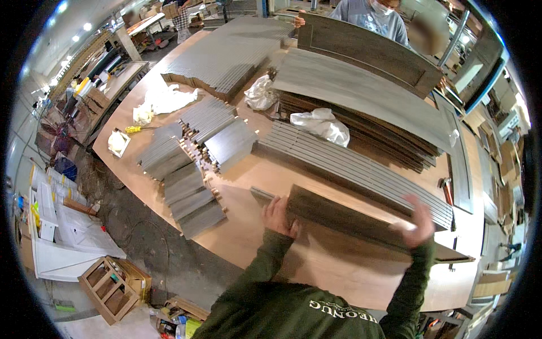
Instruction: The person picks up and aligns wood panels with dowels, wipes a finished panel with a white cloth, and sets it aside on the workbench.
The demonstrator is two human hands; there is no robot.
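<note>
A dark brown wooden panel (pixel 344 217) stands tilted on its long edge in front of me. A long grey rail (pixel 457 256) runs along it, its ends poking out past the panel. My left hand (pixel 276 216) grips the panel's left end, thumb on the near side. Over the right part of the panel my right hand (pixel 416 223) is raised, fingers apart and slightly blurred, with nothing visible in it. Just beyond the panel lies a row of long grey grooved rails (pixel 350 164). Short grey pieces with pale tenon ends (pixel 195 198) are stacked to the left.
Across the table (pixel 248 237), a masked co-worker (pixel 370 17) holds a framed dark panel (pixel 367 53). Wide grey panels (pixel 361 87) are stacked before them. White plastic bags (pixel 322 125), a yellow screwdriver (pixel 134 129) and a hammer (pixel 447 191) lie about.
</note>
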